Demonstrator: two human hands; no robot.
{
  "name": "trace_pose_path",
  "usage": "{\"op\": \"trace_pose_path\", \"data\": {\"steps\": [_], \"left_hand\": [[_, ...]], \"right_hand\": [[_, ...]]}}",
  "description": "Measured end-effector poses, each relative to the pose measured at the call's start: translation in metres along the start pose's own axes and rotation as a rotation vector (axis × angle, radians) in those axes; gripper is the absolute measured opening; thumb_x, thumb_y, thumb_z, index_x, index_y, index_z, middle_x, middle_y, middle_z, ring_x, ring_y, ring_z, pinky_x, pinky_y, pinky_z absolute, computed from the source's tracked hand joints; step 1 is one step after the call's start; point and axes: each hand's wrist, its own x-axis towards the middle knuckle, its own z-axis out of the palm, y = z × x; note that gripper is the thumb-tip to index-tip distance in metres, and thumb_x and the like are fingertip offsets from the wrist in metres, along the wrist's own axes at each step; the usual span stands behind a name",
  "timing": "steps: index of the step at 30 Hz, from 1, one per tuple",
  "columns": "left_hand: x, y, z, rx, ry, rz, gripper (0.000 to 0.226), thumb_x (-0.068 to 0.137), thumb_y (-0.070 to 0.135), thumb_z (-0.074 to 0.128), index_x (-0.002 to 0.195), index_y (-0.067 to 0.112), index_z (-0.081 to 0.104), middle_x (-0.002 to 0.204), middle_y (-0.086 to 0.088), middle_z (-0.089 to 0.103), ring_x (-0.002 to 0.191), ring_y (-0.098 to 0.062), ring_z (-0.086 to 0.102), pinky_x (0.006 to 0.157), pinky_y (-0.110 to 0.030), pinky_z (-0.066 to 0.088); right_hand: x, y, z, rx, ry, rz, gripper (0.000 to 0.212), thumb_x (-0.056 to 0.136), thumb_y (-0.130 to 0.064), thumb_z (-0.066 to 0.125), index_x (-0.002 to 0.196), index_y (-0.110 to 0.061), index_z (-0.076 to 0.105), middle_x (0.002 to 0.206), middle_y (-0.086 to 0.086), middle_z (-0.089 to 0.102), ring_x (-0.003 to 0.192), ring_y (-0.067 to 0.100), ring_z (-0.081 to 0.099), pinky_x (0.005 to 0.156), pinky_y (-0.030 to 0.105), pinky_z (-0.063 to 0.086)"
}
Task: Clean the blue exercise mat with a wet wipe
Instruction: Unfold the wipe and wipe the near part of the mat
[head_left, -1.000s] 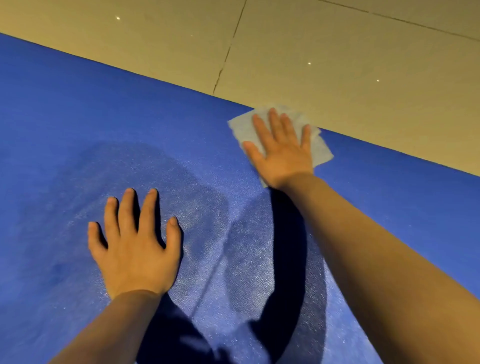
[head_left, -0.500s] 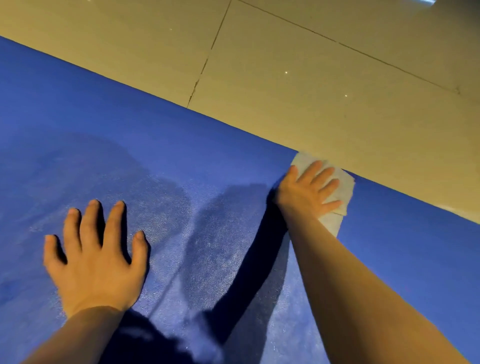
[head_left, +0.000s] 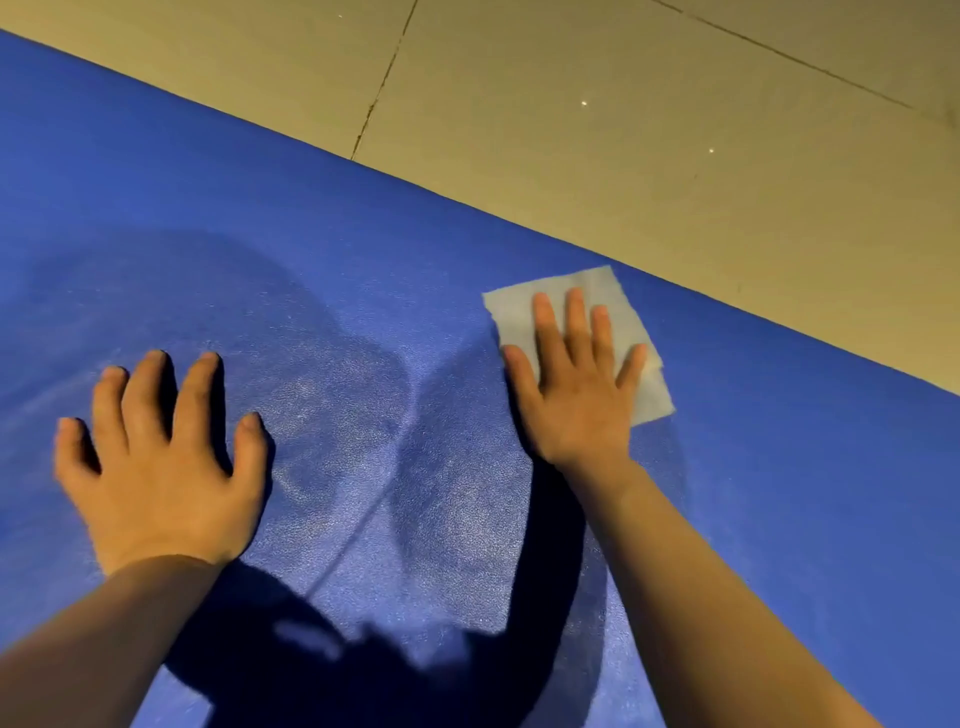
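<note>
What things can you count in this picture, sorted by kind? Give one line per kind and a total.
Hands: 2, left hand and right hand
Wet wipes: 1, wet wipe
Exercise mats: 1, blue mat
Total: 4

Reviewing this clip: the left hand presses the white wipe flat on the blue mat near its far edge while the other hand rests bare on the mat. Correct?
Not quite. The head view shows the right hand pressing the wipe on the mat; the left hand rests bare.
</note>
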Motion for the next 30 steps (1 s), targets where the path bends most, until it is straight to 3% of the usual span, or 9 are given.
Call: {"op": "trace_pose_path", "data": {"steps": [5, 9, 11, 14, 17, 18, 23, 26, 30], "left_hand": [[0.006, -0.012, 0.011, -0.024, -0.054, 0.005, 0.065, 0.091, 0.058, 0.029, 0.142, 0.019, 0.039, 0.144, -0.017, 0.032, 0.132, -0.049, 0.029, 0.103, -0.070, 0.029], [0.005, -0.012, 0.011, -0.057, -0.072, -0.007, 0.065, 0.091, 0.059, 0.029, 0.143, 0.021, 0.039, 0.147, -0.015, 0.030, 0.135, -0.047, 0.027, 0.105, -0.070, 0.028], [0.003, -0.005, 0.004, -0.042, -0.031, -0.008, 0.061, 0.091, 0.051, 0.035, 0.142, 0.017, 0.044, 0.148, -0.017, 0.033, 0.138, -0.045, 0.025, 0.105, -0.071, 0.027], [0.000, 0.005, -0.004, 0.014, -0.018, -0.029, 0.062, 0.089, 0.046, 0.039, 0.142, 0.016, 0.048, 0.150, -0.016, 0.036, 0.144, -0.039, 0.021, 0.111, -0.066, 0.017], [0.001, 0.004, -0.005, 0.016, -0.016, -0.022, 0.061, 0.089, 0.046, 0.039, 0.142, 0.016, 0.048, 0.150, -0.015, 0.037, 0.145, -0.036, 0.020, 0.113, -0.062, 0.013], [0.001, 0.003, -0.004, 0.020, -0.011, -0.015, 0.061, 0.089, 0.046, 0.040, 0.142, 0.016, 0.048, 0.149, -0.015, 0.036, 0.145, -0.036, 0.021, 0.112, -0.063, 0.015], [0.001, 0.002, -0.001, 0.021, 0.003, -0.009, 0.060, 0.090, 0.045, 0.041, 0.141, 0.016, 0.047, 0.149, -0.015, 0.036, 0.144, -0.038, 0.022, 0.106, -0.070, 0.023], [0.002, 0.001, 0.000, 0.011, -0.002, -0.015, 0.060, 0.090, 0.046, 0.040, 0.142, 0.016, 0.047, 0.150, -0.015, 0.036, 0.144, -0.037, 0.022, 0.106, -0.071, 0.024], [0.001, 0.004, -0.002, 0.029, -0.001, -0.024, 0.061, 0.088, 0.045, 0.040, 0.140, 0.014, 0.049, 0.148, -0.017, 0.037, 0.143, -0.038, 0.023, 0.109, -0.066, 0.020]], "right_hand": [[-0.057, 0.104, -0.032, 0.077, -0.035, 0.623, 0.061, 0.101, -0.056, 0.022, 0.155, -0.040, -0.001, 0.165, -0.007, -0.010, 0.151, 0.017, -0.009, 0.117, 0.058, -0.004], [-0.075, 0.068, -0.015, 0.142, 0.084, 0.836, 0.059, 0.104, -0.047, 0.022, 0.157, -0.028, 0.005, 0.165, 0.004, -0.003, 0.151, 0.025, -0.003, 0.115, 0.062, 0.001], [-0.069, 0.029, 0.000, 0.156, 0.086, 0.796, 0.059, 0.105, -0.046, 0.020, 0.157, -0.024, 0.007, 0.165, 0.008, -0.004, 0.151, 0.028, -0.005, 0.114, 0.063, 0.000], [-0.054, -0.046, 0.027, 0.085, 0.066, 0.552, 0.071, 0.094, -0.052, 0.007, 0.157, -0.019, 0.011, 0.164, 0.014, -0.001, 0.151, 0.034, -0.001, 0.113, 0.063, -0.002], [-0.050, -0.118, 0.047, 0.055, 0.214, 0.276, 0.067, 0.094, -0.047, 0.026, 0.147, -0.010, 0.042, 0.154, 0.023, 0.032, 0.142, 0.044, 0.030, 0.109, 0.063, 0.008], [-0.054, -0.134, 0.050, 0.043, 0.218, 0.182, 0.064, 0.095, -0.046, 0.030, 0.146, -0.011, 0.044, 0.153, 0.021, 0.036, 0.141, 0.043, 0.033, 0.108, 0.063, 0.010], [-0.110, -0.108, 0.051, -0.033, 0.052, -0.298, 0.059, 0.099, -0.052, 0.027, 0.152, -0.026, 0.035, 0.159, 0.007, 0.029, 0.147, 0.029, 0.025, 0.113, 0.058, 0.011], [-0.129, -0.020, 0.040, -0.074, 0.051, -0.126, 0.062, 0.100, -0.060, 0.018, 0.154, -0.030, 0.027, 0.161, 0.003, 0.023, 0.148, 0.023, 0.021, 0.116, 0.057, 0.008], [-0.127, 0.075, 0.004, -0.033, -0.002, 0.487, 0.080, 0.082, -0.069, 0.000, 0.154, -0.034, 0.005, 0.165, 0.004, 0.005, 0.151, 0.026, 0.005, 0.116, 0.060, 0.006]]}}
